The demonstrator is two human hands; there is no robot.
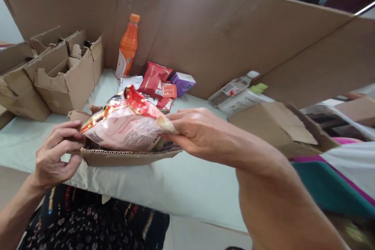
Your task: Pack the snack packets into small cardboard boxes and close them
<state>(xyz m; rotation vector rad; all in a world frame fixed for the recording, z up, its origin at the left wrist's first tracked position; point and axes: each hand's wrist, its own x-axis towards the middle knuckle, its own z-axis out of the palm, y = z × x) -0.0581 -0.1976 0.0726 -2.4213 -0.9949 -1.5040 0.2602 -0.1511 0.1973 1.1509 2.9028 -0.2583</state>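
Note:
A shallow cardboard box (123, 159) sits near the front edge of the cloth-covered table. On top of it lies a pink plastic packet (117, 131) with red and gold trim and small print. My right hand (196, 129) pinches the packet's right end between thumb and fingers. At the box's left end, my left hand (60, 150) has curled fingers and thumb gripping the edge, close to the packet's left corner. Most of the box's inside is hidden under the packet.
Open cardboard boxes (79, 80) stand at the left. Behind are an orange bottle (128, 47), red packets (154, 80) and a purple carton (183, 83). A clear bottle (231, 90) leans by the cardboard wall (205, 35). Another box (272, 121) is at right.

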